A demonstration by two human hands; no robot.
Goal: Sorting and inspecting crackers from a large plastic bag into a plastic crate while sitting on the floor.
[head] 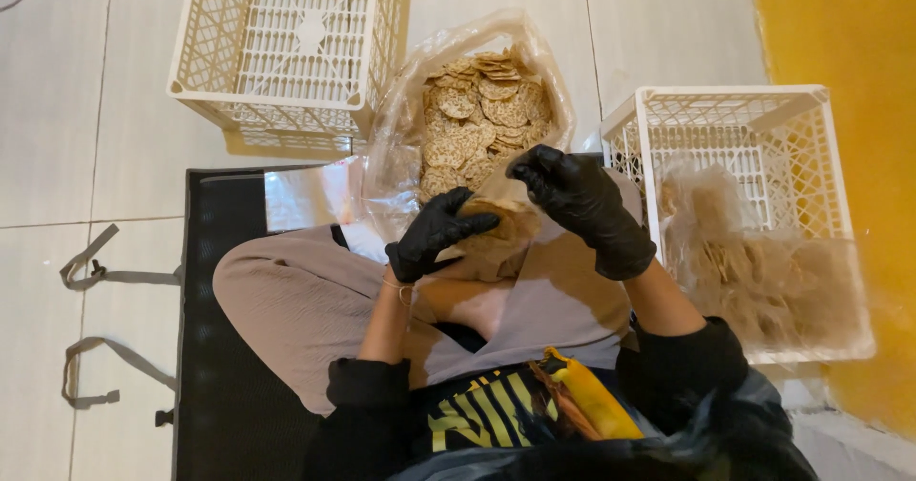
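While the person sits cross-legged on a dark mat (224, 347) laid over the pale tiled floor (86, 109), both hands in black gloves meet above the lap. The left hand (434, 236) curls its grip around a small clear bag of round crackers (496, 242), thumb and fingers wrapped on the near side of the bundle. The right hand (577, 204) comes in from the other side, its grip pinched narrow on the top edge of that same small bag, so the bag is held between the two hands, just above the knees.

Just beyond the hands lies a large clear plastic sack (477, 109), its mouth open toward the person and full of flat, speckled round crackers. A sheet of shiny clear plastic (310, 195) lies on the mat beside the sack, to the left.

To the right stands a white lattice crate (754, 147) on the floor beside a yellow wall (849, 42). It holds several filled clear bags of crackers (763, 271), piled toward its near end. A second white lattice crate (286, 42) stands farther off at the upper left, touching the big sack's edge; no bags show inside it.

Grey straps (95, 271) trail across the tiles left of the mat. The person wears beige trousers and a black top with yellow markings.
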